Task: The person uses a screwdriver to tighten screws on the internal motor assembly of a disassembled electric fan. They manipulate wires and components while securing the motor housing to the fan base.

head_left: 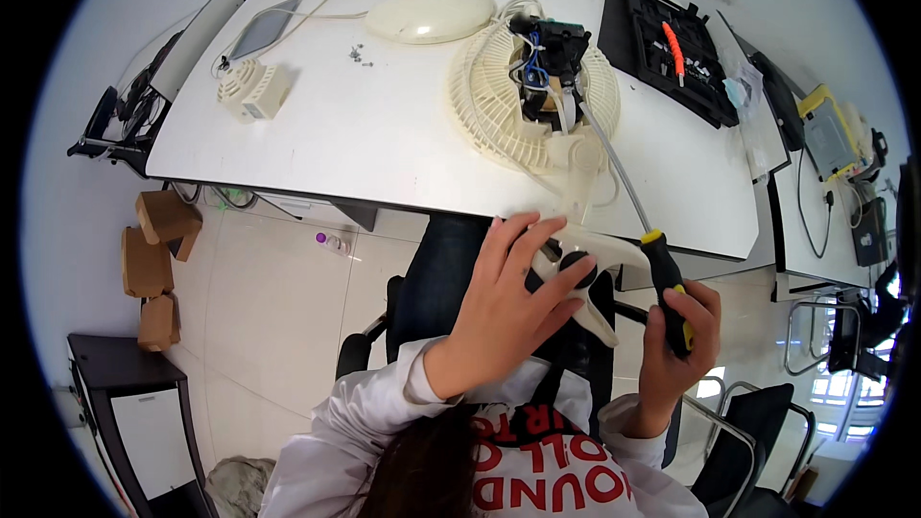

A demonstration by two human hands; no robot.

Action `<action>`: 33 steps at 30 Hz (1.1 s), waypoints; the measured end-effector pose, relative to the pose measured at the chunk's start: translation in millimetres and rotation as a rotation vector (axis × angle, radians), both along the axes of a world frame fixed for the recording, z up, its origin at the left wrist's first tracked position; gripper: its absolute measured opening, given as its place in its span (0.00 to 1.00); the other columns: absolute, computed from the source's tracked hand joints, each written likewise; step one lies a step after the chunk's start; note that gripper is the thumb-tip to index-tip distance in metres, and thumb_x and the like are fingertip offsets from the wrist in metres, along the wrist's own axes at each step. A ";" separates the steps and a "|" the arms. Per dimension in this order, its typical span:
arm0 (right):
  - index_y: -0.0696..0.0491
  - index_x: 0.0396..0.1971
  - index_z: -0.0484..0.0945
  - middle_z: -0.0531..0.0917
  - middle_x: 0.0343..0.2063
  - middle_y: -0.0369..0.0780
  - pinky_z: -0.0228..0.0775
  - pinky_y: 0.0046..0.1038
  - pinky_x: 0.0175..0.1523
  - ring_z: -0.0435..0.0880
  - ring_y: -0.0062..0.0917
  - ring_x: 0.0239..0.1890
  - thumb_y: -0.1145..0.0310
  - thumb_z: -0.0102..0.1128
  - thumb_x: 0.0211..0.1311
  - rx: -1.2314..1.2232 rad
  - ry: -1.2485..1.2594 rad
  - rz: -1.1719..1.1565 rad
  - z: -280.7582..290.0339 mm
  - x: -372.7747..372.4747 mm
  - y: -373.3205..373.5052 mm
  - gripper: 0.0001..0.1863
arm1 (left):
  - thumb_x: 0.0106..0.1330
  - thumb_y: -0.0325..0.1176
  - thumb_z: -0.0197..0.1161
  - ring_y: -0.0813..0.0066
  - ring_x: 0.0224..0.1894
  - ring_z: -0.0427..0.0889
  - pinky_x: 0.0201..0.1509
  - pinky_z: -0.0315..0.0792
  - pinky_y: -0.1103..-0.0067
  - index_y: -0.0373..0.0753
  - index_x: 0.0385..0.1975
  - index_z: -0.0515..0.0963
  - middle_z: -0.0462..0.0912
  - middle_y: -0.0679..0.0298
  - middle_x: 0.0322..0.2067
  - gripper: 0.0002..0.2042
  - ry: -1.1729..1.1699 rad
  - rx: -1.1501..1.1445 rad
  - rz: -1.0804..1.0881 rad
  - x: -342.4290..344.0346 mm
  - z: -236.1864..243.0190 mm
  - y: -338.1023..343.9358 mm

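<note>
The fan [470, 125] lies on the table [336, 139], its foot [622, 249] past the near edge under my spread left hand [513, 309]; my right hand [672, 372] grips the screwdriver [662, 267]. Probably light, stiff: I'd hold the foot.

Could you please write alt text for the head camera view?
A person's right hand holds a long black-and-yellow screwdriver, its shaft pointing toward the exposed insides of a cream fan, while the left hand rests on the fan's stand. A domed cover, small loose parts and an open black tool case lie on the white table.
</note>
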State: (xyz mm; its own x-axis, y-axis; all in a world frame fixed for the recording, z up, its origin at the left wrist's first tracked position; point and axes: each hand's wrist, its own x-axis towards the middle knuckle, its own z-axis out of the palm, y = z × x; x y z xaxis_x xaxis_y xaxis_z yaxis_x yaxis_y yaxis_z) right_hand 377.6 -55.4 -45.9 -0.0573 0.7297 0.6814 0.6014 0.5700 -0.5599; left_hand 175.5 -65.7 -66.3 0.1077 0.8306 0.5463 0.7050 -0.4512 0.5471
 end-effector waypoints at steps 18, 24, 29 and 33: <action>0.53 0.38 0.82 0.78 0.40 0.44 0.72 0.25 0.40 0.81 0.32 0.37 0.84 0.67 0.49 -0.051 0.025 0.010 -13.9 -17.2 6.2 0.15 | 0.48 0.36 0.74 0.52 0.61 0.65 0.63 0.65 0.63 0.49 0.56 0.77 0.68 0.59 0.62 0.30 -0.066 -0.056 -0.053 6.7 -10.8 8.4; 0.52 0.38 0.83 0.76 0.42 0.46 0.72 0.24 0.39 0.81 0.31 0.37 0.86 0.67 0.47 -0.067 0.006 -0.012 -15.3 -18.8 4.4 0.17 | 0.52 0.40 0.72 0.51 0.59 0.66 0.56 0.71 0.66 0.50 0.56 0.77 0.68 0.57 0.61 0.28 0.023 -0.038 -0.054 6.1 -9.1 13.4; 0.51 0.38 0.83 0.77 0.42 0.46 0.72 0.24 0.38 0.80 0.31 0.38 0.85 0.68 0.46 -0.047 0.002 -0.015 -20.0 -18.0 5.5 0.17 | 0.52 0.40 0.72 0.52 0.59 0.66 0.56 0.71 0.65 0.50 0.56 0.77 0.68 0.58 0.61 0.28 0.031 -0.050 -0.055 5.8 -8.0 14.3; 0.52 0.37 0.81 0.77 0.42 0.46 0.73 0.28 0.43 0.81 0.35 0.41 0.84 0.66 0.49 -0.060 -0.080 -0.015 -16.9 -17.0 3.7 0.15 | 0.45 0.40 0.76 0.53 0.59 0.66 0.62 0.65 0.65 0.49 0.57 0.77 0.69 0.60 0.61 0.33 0.022 -0.071 -0.071 3.8 -7.4 16.5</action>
State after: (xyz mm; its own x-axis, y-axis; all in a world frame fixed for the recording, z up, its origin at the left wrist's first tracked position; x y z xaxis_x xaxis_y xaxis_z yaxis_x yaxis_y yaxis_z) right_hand 360.7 -51.7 -62.8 -0.0987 0.7705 0.6298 0.6535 0.5274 -0.5429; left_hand 179.4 -49.2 -73.7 0.1794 0.8569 0.4833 0.6846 -0.4615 0.5641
